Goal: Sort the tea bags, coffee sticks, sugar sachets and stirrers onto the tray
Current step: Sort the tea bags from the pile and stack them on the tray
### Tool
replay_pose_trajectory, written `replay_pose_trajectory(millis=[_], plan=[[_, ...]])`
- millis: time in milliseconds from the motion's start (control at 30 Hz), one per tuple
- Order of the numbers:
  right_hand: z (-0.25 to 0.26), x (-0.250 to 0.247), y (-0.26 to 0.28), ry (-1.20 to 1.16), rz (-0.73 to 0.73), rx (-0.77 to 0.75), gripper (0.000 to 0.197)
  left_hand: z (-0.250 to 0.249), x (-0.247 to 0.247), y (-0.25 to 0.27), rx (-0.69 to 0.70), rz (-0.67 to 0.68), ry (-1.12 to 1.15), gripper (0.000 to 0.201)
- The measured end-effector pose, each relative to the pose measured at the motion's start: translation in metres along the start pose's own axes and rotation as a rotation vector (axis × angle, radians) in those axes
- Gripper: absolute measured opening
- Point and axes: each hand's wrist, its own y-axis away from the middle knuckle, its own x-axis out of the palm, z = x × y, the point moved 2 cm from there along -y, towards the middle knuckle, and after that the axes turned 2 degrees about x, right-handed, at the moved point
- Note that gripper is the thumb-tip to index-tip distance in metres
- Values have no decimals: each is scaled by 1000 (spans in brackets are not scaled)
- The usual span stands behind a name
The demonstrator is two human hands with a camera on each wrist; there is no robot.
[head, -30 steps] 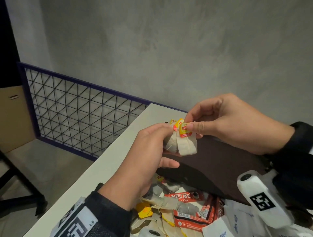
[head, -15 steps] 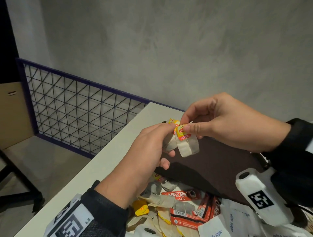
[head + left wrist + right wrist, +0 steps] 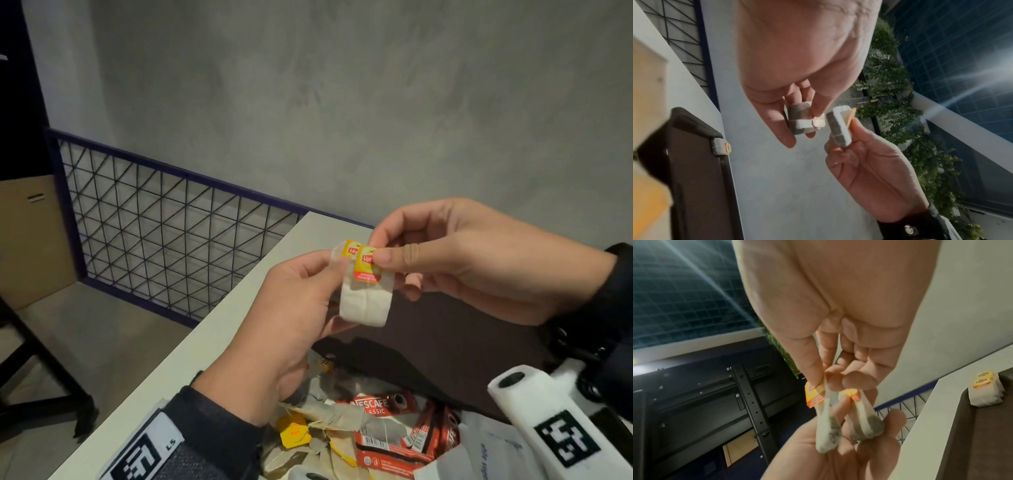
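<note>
I see a grey concrete-look wall (image 3: 342, 102) behind a white table (image 3: 219, 335), with a dark-framed wire-mesh panel (image 3: 164, 233) at its base. A cardboard box (image 3: 30, 240) stands left on the grey floor (image 3: 102, 335); the light is dim.

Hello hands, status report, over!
Left hand pinches one tea bag. Right hand pinches another tea bag. Tray below, nothing blocking.

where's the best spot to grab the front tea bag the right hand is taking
At its top edge, by the yellow tag, pinching front and back from above, as the right hand does now. The tea bag hangs flat and limp with the bulky tea at its bottom, and the left hand with the second bag crowds its left side.
</note>
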Motion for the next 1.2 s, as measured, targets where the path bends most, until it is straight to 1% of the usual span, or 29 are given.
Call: replay_pose_trajectory(millis=[100,200,333,400,500,600,667,767,833,867,933,1000,1100,1200], plan=[[-8,5,-10,42,-121,-37,15,0,0,-1,-18,9,65,15],[-13,6,-16,80,-250,-69,13,-2,1,-1,-47,30,167,21],[-17,6,-20,119,-331,-83,17,-4,1,1,-58,59,226,30],[-19,6,-22,120,-350,-83,18,-4,0,0,-33,95,157,30],[-21,6,-22,110,-345,-88,13,-2,-1,-1,-1,95,79,24],[-19,5,-19,128,-278,-81,11,1,-3,-3,7,58,60,21],[-17,4,-17,198,-228,-71,9,1,-3,-3,2,42,55,21],[-10,-1,-21,332,-198,-77,5,2,-1,-1,-11,22,69,21],[-2,-8,-27,376,-157,-63,8,1,-1,-1,-13,-10,83,21],[2,-14,-33,386,-145,-46,11,1,-2,-3,-14,-38,94,22],[6,-29,-51,379,-158,3,9,0,-8,-6,-26,-115,136,24],[-3,-45,-75,367,-189,86,7,-2,-13,-9,-40,-174,174,27],[-38,-60,-112,393,-197,243,7,-6,-18,-9,-36,-208,203,30],[-77,-59,-137,399,-149,388,9,-10,-21,-9,-27,-218,198,27]])
